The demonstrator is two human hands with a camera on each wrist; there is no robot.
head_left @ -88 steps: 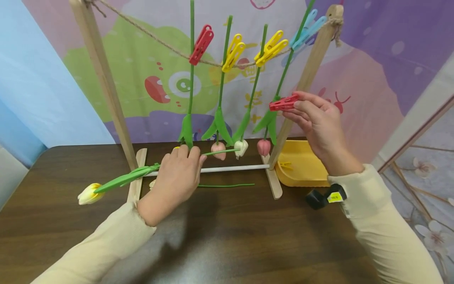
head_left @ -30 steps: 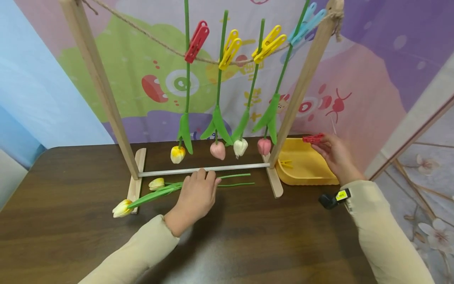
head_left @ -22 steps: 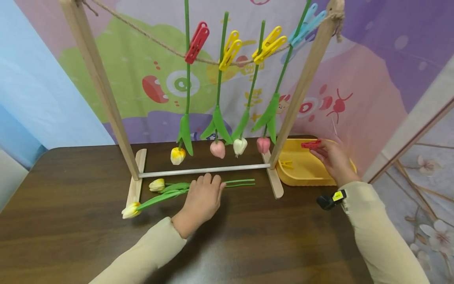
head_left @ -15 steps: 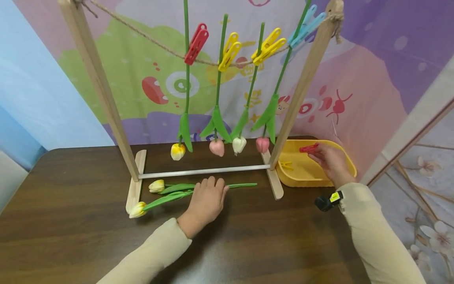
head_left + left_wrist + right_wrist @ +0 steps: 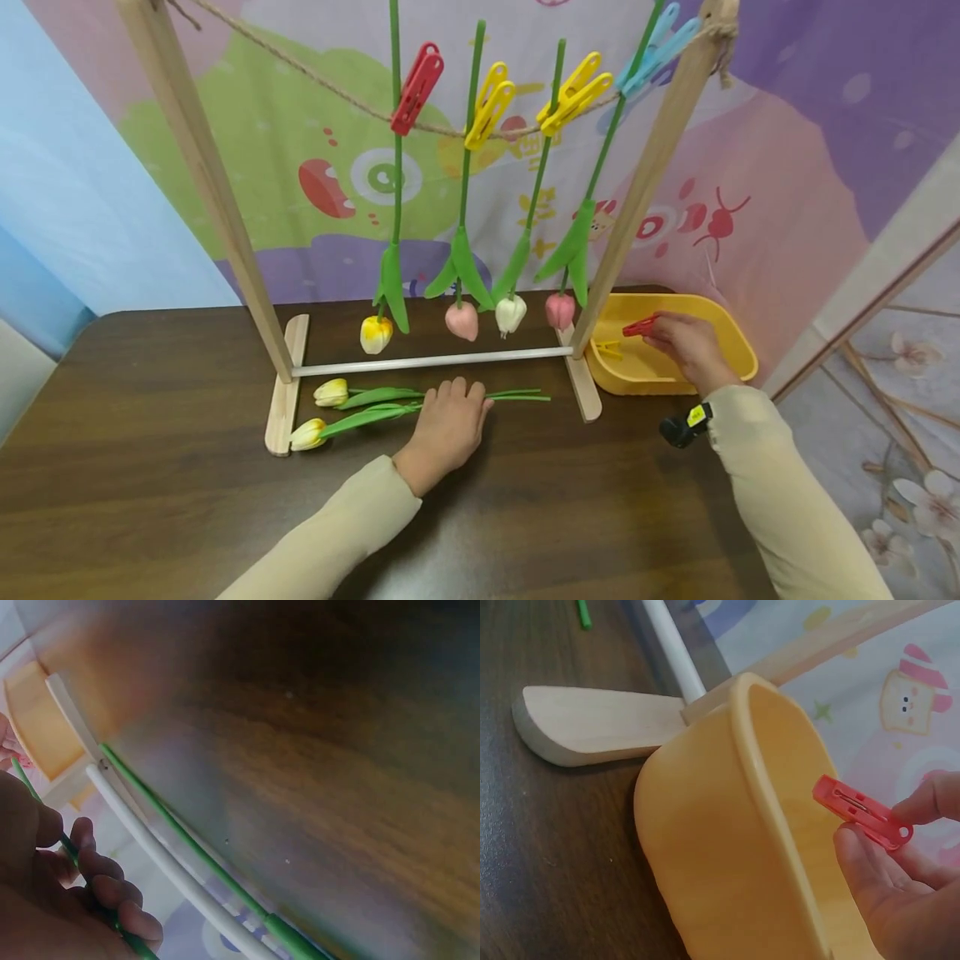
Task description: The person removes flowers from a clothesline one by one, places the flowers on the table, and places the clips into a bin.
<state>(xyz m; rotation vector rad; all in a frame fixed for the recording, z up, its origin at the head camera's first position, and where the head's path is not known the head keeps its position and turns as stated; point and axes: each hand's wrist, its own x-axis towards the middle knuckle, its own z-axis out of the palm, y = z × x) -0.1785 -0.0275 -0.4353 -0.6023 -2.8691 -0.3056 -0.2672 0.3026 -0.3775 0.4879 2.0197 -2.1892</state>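
My left hand (image 5: pixel 448 429) is low over the table, its fingers curled around the green stem of a yellow-and-white artificial tulip (image 5: pixel 309 434). In the left wrist view the stem passes across the palm of that hand (image 5: pixel 75 877). A second pale yellow tulip (image 5: pixel 332 392) lies just behind, roughly parallel. Above the yellow bin (image 5: pixel 738 340), my right hand (image 5: pixel 692 346) pinches a red clothespin (image 5: pixel 640 326) between thumb and fingers. The right wrist view shows that clothespin (image 5: pixel 862 812) over the bin's opening. A yellow clothespin (image 5: pixel 608 349) lies inside the bin.
A wooden rack (image 5: pixel 206 183) with a white bottom bar (image 5: pixel 435 362) stands behind the hands. On its twine (image 5: pixel 300 73) several tulips hang head down, held by a red clothespin (image 5: pixel 417 88), two yellow ones and a blue one (image 5: pixel 657 52). A printed cloth is behind.
My left hand has lowered its tulip onto the table beside the other one and shifted right. The right hand has carried the red clothespin from in front of the rack down over the bin.
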